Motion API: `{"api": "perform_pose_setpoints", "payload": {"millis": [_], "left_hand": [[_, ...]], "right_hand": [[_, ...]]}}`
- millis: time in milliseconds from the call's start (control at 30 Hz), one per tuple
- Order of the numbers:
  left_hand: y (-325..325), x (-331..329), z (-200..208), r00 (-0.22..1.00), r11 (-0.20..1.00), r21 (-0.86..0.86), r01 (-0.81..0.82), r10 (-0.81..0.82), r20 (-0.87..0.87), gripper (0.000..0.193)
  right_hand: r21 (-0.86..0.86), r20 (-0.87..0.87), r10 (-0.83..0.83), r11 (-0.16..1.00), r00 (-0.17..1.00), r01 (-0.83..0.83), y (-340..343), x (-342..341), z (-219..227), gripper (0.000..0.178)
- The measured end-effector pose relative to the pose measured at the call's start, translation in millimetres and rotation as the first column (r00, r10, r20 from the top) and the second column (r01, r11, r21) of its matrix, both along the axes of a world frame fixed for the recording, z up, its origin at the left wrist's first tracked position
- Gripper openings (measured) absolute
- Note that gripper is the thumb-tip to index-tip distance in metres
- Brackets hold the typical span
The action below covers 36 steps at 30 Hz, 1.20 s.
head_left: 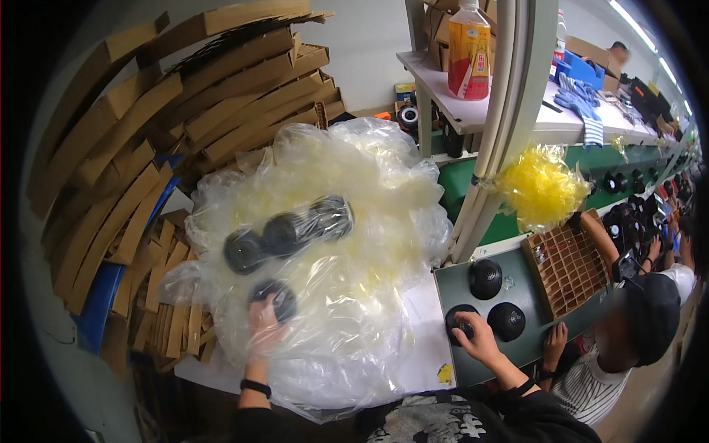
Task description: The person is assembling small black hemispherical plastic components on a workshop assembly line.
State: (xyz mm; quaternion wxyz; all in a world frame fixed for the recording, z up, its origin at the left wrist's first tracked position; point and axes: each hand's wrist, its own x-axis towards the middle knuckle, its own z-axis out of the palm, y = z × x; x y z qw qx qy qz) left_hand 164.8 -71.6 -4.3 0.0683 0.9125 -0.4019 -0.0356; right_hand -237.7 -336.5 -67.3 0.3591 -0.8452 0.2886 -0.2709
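Left hand (264, 323) fingers (260, 306) are wrapping around a black round part (275, 299) inside the big clear plastic bag (325, 244), gripping it through or under the film; can't tell which, since the film is blurring the contact. Right hand (476, 336) fingers (464, 325) are curling narrow over a second black round part (459, 319) sitting on the green desk (450, 284), touching its top. Whether they are actually clamping it or just resting on it, I can't tell.

Risks as I'm judging them:
- Left grip is going through slippery film, so the part could be sliding out or dragging the bag with it. Three more black parts (288, 232) are lying in a loose row higher in the bag; a tug on the film could be rolling them off the white sheet (421, 347) toward the cardboard strips (159, 310).
- Both hands are working well apart, so attention is splitting and neither grip is getting watched.
- Right hand is sitting just beside two other black parts (485, 278) (507, 320) on the desk; a wide sweep could be knocking them.
- A co-worker's hand (555, 341) is resting on the desk edge near that cluster, so collision is possible.
- The cardboard grid tray (569, 266) is lying near, with the yellow bag (541, 186) hanging above it from the white post (502, 125).
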Motion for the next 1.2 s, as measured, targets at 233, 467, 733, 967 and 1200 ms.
{"api": "perform_pose_setpoints", "payload": {"millis": [233, 467, 733, 967, 1200], "left_hand": [[71, -162, -104, 0.820, 0.809, -0.419, -0.412, 0.128, -0.558, 0.025], [44, -256, -54, 0.430, 0.574, -0.527, -0.627, -0.309, -0.848, 0.014], [-7, -264, 1, 0.736, 0.296, -0.807, -0.511, -0.333, -0.589, 0.038], [-16, -262, 5, 0.642, 0.228, -0.737, -0.636, -0.373, -0.670, 0.033], [-31, -267, 4, 0.679, 0.267, -0.802, -0.534, -0.431, -0.595, 0.035]], "right_hand": [[0.650, -0.142, 0.665, 0.621, 0.733, -0.438, 51, 27, 21, 0.024], [0.631, -0.110, 0.856, 0.453, 0.505, -0.630, 88, 46, 18, 0.093], [0.309, 0.263, 0.551, 0.730, 0.792, -0.610, 100, 39, 76, 0.097], [0.089, 0.283, 0.422, 0.883, 0.861, -0.461, 87, 27, 108, 0.042], [0.177, 0.223, 0.310, 0.920, 0.924, -0.351, 83, 27, 102, 0.024]]}}
